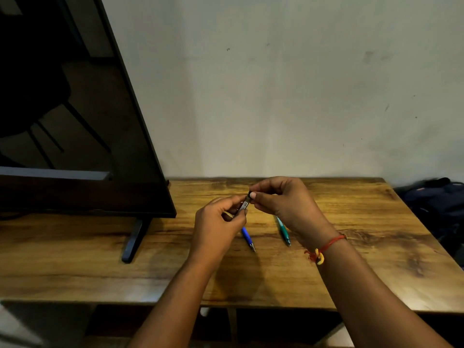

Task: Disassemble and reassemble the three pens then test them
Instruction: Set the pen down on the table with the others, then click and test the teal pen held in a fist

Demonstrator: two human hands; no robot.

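The dark pen (244, 205) is held in the air above the table (351, 259), tilted, with its upper end toward the wall. Your left hand (216, 227) grips the lower barrel with curled fingers. Your right hand (283, 202) pinches the upper end between thumb and fingertips.

The step in hand appears to be separating or joining the end piece (the view does not show which, nor whether the joint is threaded). Use the left hand as the fixed clamp and turn only with the right. Apply light torque along the pen's axis and do not bend it. Work low over the wood, so that a spring or refill, if released, lands close by.

The blue pen (247, 237) and the green pen (283, 231) lie on the table just below your hands, apart from each other. Set loose parts away from them to avoid mixing.
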